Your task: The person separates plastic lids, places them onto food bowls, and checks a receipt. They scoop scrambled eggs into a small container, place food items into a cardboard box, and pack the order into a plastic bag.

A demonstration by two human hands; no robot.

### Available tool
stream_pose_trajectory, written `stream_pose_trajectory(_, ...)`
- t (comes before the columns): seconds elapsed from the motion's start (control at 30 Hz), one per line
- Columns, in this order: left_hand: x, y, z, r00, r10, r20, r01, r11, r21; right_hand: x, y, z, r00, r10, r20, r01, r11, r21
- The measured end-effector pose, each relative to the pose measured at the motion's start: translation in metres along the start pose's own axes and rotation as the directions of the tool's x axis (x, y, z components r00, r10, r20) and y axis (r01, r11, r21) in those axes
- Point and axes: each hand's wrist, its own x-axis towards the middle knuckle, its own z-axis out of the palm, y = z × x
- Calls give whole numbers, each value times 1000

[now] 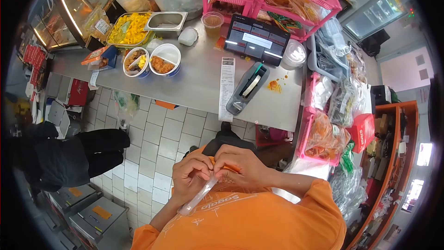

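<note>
Close in front of the orange shirt, my left hand (191, 176) and my right hand (240, 166) meet with pinched fingers. Between them runs a narrow clear plastic strip (201, 196), its lower end hanging down to the left. Both hands grip near its upper end; the fingertips hide that part. A tape dispenser (248, 88) lies on the steel counter (194, 85) beyond the hands, beside a long printed receipt (227, 85). Farther left on the counter are two round tubs of food, a left tub (136, 63) and a right tub (165, 60).
A tablet (256, 40), a lidded sauce cup (212, 22) and a tray of yellow food (129, 28) are at the back. Pink baskets (319, 139) and bagged goods line the right. A person in dark clothes (69, 155) is at the left.
</note>
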Motion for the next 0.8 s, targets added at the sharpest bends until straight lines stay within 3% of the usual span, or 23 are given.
stream_pose_trajectory(0.2, 37, 3, 29, 993, 105, -47, -99, 988, 121, 12, 15, -43, 998, 5, 68, -10, 998, 65)
stream_pose_trajectory(0.3, 45, -6, 37, 997, 59, -53, -58, 998, 13, 15, 26, -63, 989, 16, 150, -28, 996, 83)
stream_pose_trajectory(0.37, 50, -6, 36, 994, -56, 99, 76, 972, -221, 16, 28, -74, 957, 98, 273, -142, 979, 144)
stream_pose_trajectory(0.4, 51, -7, 38, 993, -66, 101, 86, 972, -216, 16, 30, -77, 957, 99, 272, -145, 977, 154)
stream_pose_trajectory(0.47, 53, -14, 43, 984, -165, 72, 180, 887, -424, 16, 33, -83, 953, 128, 273, -175, 973, 153)
stream_pose_trajectory(0.6, 68, -18, 38, 977, -191, 96, 211, 928, -306, 21, 41, -84, 979, 105, 177, -134, 977, 164)
stream_pose_trajectory(0.67, 84, -14, 38, 991, -130, 39, 135, 973, -188, 30, 39, -86, 991, 87, 104, -102, 983, 154)
stream_pose_trajectory(0.8, 91, -26, 34, 997, -59, 52, 70, 966, -247, 31, 36, -85, 994, 51, 101, -67, 984, 167)
